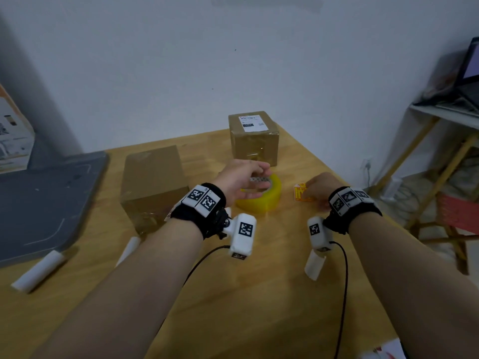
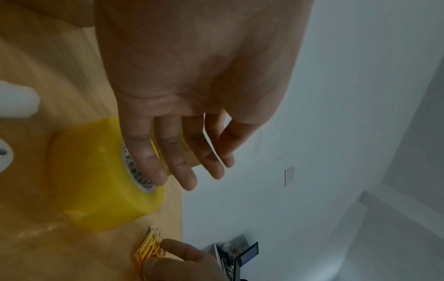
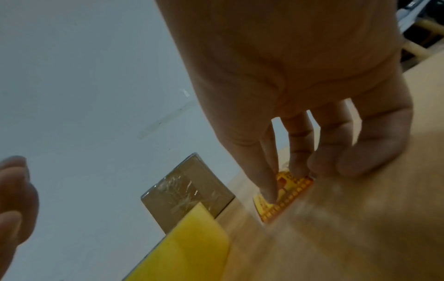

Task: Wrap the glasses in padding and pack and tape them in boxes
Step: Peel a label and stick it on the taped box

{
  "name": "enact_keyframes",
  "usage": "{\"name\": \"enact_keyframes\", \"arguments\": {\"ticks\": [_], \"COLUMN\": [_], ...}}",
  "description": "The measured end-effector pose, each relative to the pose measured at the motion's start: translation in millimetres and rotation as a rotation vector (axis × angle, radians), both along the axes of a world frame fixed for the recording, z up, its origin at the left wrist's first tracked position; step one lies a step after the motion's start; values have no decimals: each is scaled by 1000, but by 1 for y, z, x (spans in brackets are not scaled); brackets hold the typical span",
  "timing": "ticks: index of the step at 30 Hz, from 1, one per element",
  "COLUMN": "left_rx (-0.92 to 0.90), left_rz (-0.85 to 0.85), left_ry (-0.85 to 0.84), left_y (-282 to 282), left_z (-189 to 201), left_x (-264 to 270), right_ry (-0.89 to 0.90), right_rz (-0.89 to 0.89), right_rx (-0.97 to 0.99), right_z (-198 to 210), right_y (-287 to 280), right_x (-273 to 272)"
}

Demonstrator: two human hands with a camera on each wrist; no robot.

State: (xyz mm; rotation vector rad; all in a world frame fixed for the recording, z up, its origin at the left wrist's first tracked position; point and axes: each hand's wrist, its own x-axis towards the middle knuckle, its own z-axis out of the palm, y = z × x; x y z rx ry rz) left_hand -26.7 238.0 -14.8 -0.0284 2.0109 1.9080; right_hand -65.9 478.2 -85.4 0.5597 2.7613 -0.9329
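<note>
My left hand [image 1: 242, 178] hovers over the yellow tape roll [image 1: 261, 196] mid-worktop [image 1: 233, 294], fingers [image 2: 177, 167] loose and straight. Right hand [image 1: 321, 189] fingers [image 3: 269, 182] pinch an orange sticker [image 1: 300, 194]. Two taped boxes [image 1: 253, 137] sit farther back.

Two taped boxes [image 1: 155, 185] [image 1: 254, 137] flank the tape roll [image 1: 261, 195] left and behind; bare table [image 1: 259, 294] lies open in front.

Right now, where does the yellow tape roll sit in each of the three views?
Head: tape roll at centre, on the table, under the left hand.
Left wrist: roll at left-centre, fingers over its core.
Right wrist: only its yellow edge shows, bottom centre.
Shared landmark: the orange sticker under the right hand.
</note>
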Motion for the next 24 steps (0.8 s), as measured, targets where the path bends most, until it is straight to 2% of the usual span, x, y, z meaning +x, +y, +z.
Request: {"name": "enact_keyframes", "arguments": {"ticks": [8,18,20,24], "left_rx": [37,30,45,95], "left_rz": [3,-16,1,60], "left_ry": [-41,-41,-38,8], "left_y": [3,-1,-4,-10], "left_z": [-9,-14,-12,-4], "left_x": [-13,-17,-16,-16], "right_ry": [23,-6,23,215], "right_rz": [-36,-91,-106,-131], "right_rx": [-19,-57,-66,-257], "right_z": [-15,-10,-5,16], "right_y": [11,10,7,-2], "right_x": [-6,-3,3,8]}}
